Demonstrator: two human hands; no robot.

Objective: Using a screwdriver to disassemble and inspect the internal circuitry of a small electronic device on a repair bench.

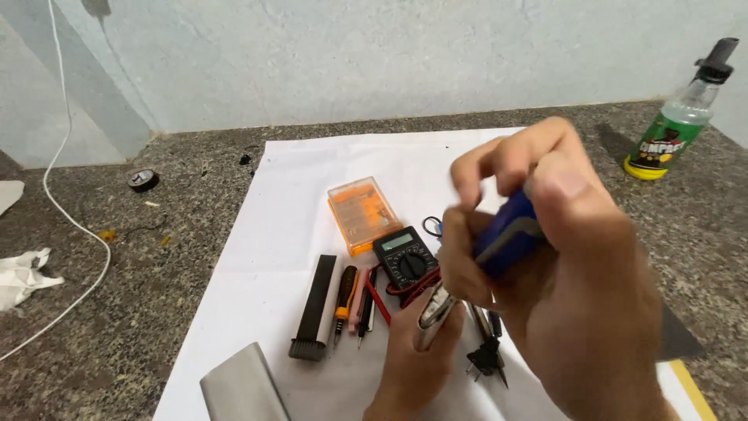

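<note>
My right hand (569, 265) is raised close to the camera, fingers curled around a blue and grey handle (506, 230). Below it my left hand (417, 351) grips the shiny metal part (433, 312) of the same tool, above a white sheet (296, 179). Just left of my hands lie a small black multimeter (403, 257) with red and black leads, an orange-handled screwdriver (344, 296) and a black brush (314, 308). A black plug (485, 360) lies under my right hand.
An orange transparent bit case (363, 212) lies on the sheet. A grey flat object (243, 386) sits at the sheet's near edge. On the stone counter are a roll of black tape (143, 180), a white cable (78, 226), crumpled paper (22, 274) and a green-labelled bottle (676, 125).
</note>
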